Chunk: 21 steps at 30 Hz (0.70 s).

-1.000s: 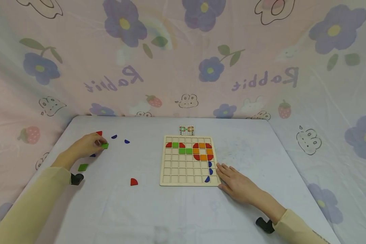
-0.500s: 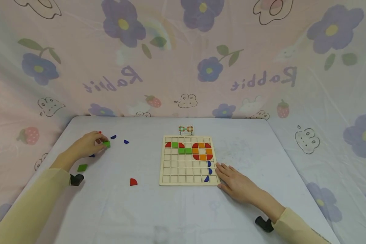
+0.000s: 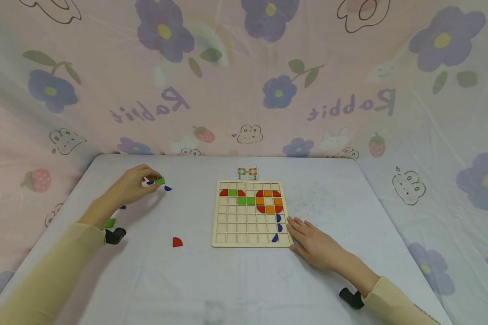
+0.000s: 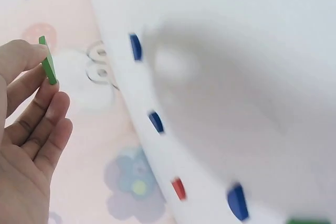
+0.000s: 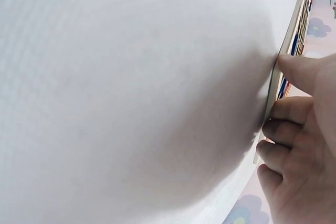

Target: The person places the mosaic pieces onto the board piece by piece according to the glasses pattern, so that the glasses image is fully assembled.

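Observation:
My left hand (image 3: 132, 186) pinches a green square tile (image 3: 160, 180) between thumb and fingertips, raised above the back left of the table. In the left wrist view the same green tile (image 4: 48, 60) is seen edge-on. Below it lie blue segment-shaped pieces, one of them a blue piece (image 3: 168, 188) just beside the fingertips. With fingers extended, my right hand (image 3: 319, 246) touches the right edge of the wooden grid board (image 3: 232, 229). Red, green and orange pieces form a pattern in the board's upper rows, and blue pieces (image 3: 279, 228) run down its right side.
A small pattern card (image 3: 247, 173) lies behind the board. To its left are a red quarter-circle piece (image 3: 177, 242) and another green tile (image 3: 110, 223). A red piece (image 4: 179, 188) shows near the table's edge. A printed curtain (image 3: 211, 90) surrounds the table.
My left hand has lifted the green tile and carried it a little to the right and toward the back. The right hand stays at the board's edge.

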Motion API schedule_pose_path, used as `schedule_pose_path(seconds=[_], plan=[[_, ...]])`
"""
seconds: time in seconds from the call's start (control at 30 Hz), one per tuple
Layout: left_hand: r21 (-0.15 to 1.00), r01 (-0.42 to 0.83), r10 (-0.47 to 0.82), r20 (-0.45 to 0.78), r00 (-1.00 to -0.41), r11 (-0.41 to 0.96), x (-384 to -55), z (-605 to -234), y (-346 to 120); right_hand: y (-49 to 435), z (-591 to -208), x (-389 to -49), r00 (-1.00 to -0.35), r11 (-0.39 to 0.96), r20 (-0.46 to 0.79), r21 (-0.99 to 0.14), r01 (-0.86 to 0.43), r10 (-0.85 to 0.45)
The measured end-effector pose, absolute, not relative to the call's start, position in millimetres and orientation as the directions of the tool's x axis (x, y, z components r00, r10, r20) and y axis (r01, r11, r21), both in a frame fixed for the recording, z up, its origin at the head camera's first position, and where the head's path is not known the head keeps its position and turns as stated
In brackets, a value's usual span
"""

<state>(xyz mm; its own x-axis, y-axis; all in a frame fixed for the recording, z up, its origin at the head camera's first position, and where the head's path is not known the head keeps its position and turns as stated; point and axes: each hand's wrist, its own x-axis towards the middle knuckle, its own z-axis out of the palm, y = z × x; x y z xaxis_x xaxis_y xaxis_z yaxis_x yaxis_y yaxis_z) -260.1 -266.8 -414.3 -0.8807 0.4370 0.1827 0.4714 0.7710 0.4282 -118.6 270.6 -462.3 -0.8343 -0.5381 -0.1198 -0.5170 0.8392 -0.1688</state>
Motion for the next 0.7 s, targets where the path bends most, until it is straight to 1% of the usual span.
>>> schedule_pose_path(seconds=[0.17,0.27,0.5,0.7], plan=[[0.458,0.542,0.462,0.284,-0.840,0.704,-258.6,-412.9,-245.6,270.5,-460.9,-118.3,-0.836,0.841,-0.124,-0.175,-0.512,-0.535],[0.457,0.580,0.480,0.326,-0.815,0.674,-259.2,-414.2,-233.3,269.9,-461.3,-118.7,-0.835,0.840,-0.125,-0.175,-0.514,-0.536],[0.474,0.613,0.518,0.330,-0.789,0.632,-259.3,-414.4,-204.6,269.8,-462.8,-119.7,-0.831,0.835,-0.116,-0.167,-0.524,-0.544],[0.488,0.653,0.566,0.335,-0.753,0.580,-260.6,-420.0,-180.2,269.9,-461.1,-119.5,-0.830,0.835,-0.119,-0.166,-0.525,-0.545]])
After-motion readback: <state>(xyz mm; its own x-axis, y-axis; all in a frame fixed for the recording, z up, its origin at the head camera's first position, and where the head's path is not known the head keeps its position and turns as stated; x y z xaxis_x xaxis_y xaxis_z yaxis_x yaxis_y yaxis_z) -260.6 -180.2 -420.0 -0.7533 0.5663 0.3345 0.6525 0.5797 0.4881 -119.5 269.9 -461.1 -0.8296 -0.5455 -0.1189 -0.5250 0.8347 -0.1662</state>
